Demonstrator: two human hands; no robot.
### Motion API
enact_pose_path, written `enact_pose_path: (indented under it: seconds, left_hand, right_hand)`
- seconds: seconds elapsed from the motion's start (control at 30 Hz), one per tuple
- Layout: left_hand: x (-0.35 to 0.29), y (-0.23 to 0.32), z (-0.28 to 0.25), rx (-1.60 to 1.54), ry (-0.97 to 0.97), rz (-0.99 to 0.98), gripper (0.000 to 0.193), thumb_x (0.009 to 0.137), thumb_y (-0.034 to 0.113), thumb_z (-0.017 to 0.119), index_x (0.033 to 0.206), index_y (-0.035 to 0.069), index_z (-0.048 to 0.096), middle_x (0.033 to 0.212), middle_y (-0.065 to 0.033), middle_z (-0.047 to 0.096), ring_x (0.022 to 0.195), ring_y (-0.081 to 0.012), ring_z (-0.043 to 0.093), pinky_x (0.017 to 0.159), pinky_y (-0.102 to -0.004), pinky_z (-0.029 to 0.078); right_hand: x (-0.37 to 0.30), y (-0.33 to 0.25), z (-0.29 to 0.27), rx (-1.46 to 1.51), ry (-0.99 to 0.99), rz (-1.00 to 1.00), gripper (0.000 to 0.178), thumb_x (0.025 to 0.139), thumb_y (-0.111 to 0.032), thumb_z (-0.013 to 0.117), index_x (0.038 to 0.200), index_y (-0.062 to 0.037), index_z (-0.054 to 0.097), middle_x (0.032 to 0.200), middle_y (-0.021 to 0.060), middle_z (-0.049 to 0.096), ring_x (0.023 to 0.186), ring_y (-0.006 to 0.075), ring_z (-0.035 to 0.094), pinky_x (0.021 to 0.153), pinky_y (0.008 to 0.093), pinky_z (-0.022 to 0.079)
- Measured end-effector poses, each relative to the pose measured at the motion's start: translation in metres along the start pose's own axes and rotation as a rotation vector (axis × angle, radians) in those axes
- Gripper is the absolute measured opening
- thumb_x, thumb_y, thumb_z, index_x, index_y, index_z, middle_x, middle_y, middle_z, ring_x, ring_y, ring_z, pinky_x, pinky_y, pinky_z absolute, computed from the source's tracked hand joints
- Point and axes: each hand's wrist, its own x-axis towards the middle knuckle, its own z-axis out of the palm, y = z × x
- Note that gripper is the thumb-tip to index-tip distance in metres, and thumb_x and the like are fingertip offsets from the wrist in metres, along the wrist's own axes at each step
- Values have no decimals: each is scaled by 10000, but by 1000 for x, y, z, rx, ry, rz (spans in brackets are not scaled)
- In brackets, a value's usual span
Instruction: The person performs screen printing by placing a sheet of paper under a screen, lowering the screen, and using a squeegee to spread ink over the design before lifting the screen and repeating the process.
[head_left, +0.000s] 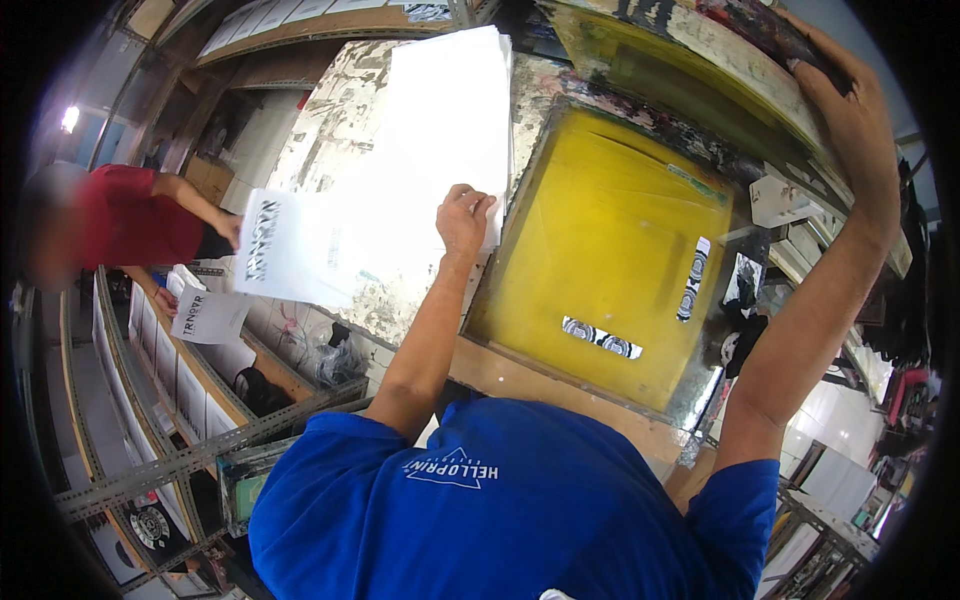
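My left hand (465, 218) is closed at the right edge of a stack of white paper (445, 110), its fingertips pinched at the sheets. How many sheets are between them cannot be made out. Beside the stack lies a flat yellow printing bed (590, 230) with two black-and-white patterned strips (602, 337) on it. Up at the far right, my right hand (840, 85) wraps round the stained edge of a raised screen printing frame (690, 70). The frame tilts above the back of the bed, and its mesh looks yellow-green.
At the left a co-worker in a red shirt (140, 215) holds printed white sheets (290, 245) over the paint-stained table (335, 125). Metal racks with stacked paper (190, 380) stand at the lower left. Clutter and shelving (830, 480) fill the right side.
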Motion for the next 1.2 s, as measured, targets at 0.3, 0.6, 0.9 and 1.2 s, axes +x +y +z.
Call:
enact_pose_path:
  seconds: [0.3, 0.6, 0.9, 1.2]
  left_hand:
    - [-35, 68, -29, 147, -567, 311, 538, 862, 542, 755, 1232, 150, 751, 1527, -115, 515, 1435, -394, 409, 1161, -595, 305]
    - [-62, 114, 74, 84, -786, 687, 708, 862, 600, 681, 1484, 281, 562, 1681, -65, 304, 1568, -397, 162, 1248, -630, 124]
    - [-102, 159, 91, 47, -944, 854, 703, 869, 540, 696, 1495, 256, 546, 1691, -71, 276, 1578, -379, 129, 1265, -607, 91]
    - [-121, 161, 84, -25, -917, 868, 711, 857, 516, 713, 1491, 242, 545, 1678, -78, 301, 1571, -382, 152, 1252, -636, 93]
  right_hand:
    - [-12, -98, 3, 39, 74, 72, 422, 816, -162, 636, 1164, 54, 736, 968, 161, 770, 809, 221, 682, 835, 328, 544]
    - [-13, -68, 7, -268, 218, -82, 424, 845, -276, 671, 1133, 22, 759, 1048, 207, 756, 925, 291, 695, 881, 382, 533]
    - [-16, -66, 7, -151, 204, -158, 413, 807, -267, 647, 1050, 40, 776, 921, 197, 773, 769, 251, 698, 741, 360, 544]
    - [-15, -69, -12, 80, 25, -110, 385, 810, -249, 646, 1039, 27, 787, 874, 163, 771, 705, 215, 669, 685, 344, 528]
